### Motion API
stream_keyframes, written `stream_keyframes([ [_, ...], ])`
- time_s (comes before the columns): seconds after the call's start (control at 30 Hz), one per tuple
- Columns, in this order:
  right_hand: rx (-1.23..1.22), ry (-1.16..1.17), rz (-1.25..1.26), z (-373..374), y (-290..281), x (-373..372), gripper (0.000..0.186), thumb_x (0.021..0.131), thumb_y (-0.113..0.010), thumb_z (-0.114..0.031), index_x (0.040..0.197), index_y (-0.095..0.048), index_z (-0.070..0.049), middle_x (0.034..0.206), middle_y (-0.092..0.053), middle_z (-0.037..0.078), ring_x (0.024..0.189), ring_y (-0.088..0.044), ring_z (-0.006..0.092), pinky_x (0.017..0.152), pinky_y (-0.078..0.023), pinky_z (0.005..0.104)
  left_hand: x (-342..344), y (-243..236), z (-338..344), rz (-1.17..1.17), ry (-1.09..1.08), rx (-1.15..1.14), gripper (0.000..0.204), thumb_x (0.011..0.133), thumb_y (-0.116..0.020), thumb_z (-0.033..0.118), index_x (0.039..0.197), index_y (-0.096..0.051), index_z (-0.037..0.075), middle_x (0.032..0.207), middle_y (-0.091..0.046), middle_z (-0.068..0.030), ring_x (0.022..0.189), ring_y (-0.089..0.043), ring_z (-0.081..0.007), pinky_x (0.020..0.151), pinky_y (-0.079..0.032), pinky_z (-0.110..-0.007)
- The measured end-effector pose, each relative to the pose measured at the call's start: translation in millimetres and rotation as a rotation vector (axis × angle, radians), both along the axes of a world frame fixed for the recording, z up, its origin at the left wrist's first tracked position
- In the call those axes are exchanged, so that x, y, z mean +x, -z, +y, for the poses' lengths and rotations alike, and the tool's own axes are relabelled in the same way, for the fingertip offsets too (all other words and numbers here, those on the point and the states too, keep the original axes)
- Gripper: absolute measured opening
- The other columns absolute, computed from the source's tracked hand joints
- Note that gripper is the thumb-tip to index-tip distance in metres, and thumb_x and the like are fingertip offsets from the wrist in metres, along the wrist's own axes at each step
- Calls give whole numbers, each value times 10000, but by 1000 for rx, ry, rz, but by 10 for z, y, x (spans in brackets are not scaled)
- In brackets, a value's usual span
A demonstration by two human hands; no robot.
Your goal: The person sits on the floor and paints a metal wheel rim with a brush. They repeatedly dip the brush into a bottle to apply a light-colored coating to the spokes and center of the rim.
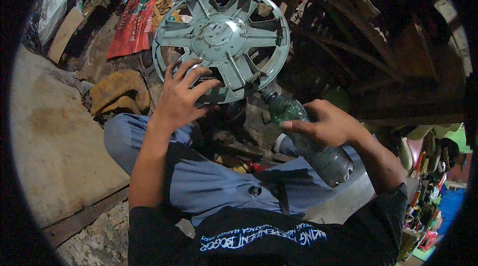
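A pale grey spoked wheel cover (219,34) faces me in front, its hub round and its rim ringed. Across its lower left rim and spokes my left hand (181,94) is spread, fingers apart; whether it presses on the surface I cannot tell. In my right hand (326,124) is a clear plastic bottle (321,159), gripped round its upper part and tilted. The bottle's neck points up and left, close to the wheel cover's lower right edge. Dark liquid seems to show in the bottle. What supports the wheel cover from behind is hidden.
At the left lies a pale worn board (64,141), with a yellowish-brown curved piece (122,91) beside my knee. A red printed sheet (134,19) is behind. Dark wooden beams (358,42) fill the upper right; colourful clutter (428,181) stands farther right.
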State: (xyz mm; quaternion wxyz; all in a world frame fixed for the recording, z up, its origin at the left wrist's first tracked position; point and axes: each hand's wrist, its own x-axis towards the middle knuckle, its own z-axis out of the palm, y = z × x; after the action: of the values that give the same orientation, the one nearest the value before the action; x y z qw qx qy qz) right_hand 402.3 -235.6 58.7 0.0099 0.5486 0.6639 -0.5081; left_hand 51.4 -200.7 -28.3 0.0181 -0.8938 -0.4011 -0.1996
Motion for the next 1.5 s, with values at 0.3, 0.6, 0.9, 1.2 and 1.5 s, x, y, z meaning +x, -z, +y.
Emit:
stream_keyframes([
  [0.3,-96,84,-41,-81,-132,-29,518,970,-691,-495,1216,-735,-42,1010,-749,204,911,-717,264,829,-552,414,38,53,-31,-17,5,31,531,641,-914,276,1147,-768,210,1126,-674,-56,1222,-599,-321,1130,-365,-578],
  [0.6,-74,-44,-69,-125,-151,22,545,1004,-640,-513,1274,-696,-42,991,-718,198,929,-689,266,838,-542,393,94,43,-52,-14,-5,48,551,679,-881,359,1207,-770,248,1026,-649,-46,1114,-614,-283,1089,-378,-561],
  [0.9,-52,236,-175,-72,-32,162,784,880,-709,-686,1194,-712,33,1043,-704,177,957,-676,252,860,-535,375,88,94,-40,-31,-6,77,511,689,-889,389,1163,-790,227,984,-655,-32,1083,-621,-273,1054,-390,-547],
  [1.2,-157,186,-172,17,-34,298,828,848,-721,-722,1180,-721,37,1080,-697,194,1002,-681,273,886,-535,385,106,85,-45,-14,-15,46,517,675,-897,384,1154,-789,221,1027,-672,-37,1107,-621,-276,1072,-376,-550],
  [1.5,-73,383,-265,135,-213,303,774,872,-719,-681,1190,-729,25,1168,-688,204,1062,-680,270,933,-526,377,-56,65,-61,39,-64,-32,541,622,-918,308,1144,-794,243,1071,-660,-45,1199,-602,-302,1101,-363,-563],
])
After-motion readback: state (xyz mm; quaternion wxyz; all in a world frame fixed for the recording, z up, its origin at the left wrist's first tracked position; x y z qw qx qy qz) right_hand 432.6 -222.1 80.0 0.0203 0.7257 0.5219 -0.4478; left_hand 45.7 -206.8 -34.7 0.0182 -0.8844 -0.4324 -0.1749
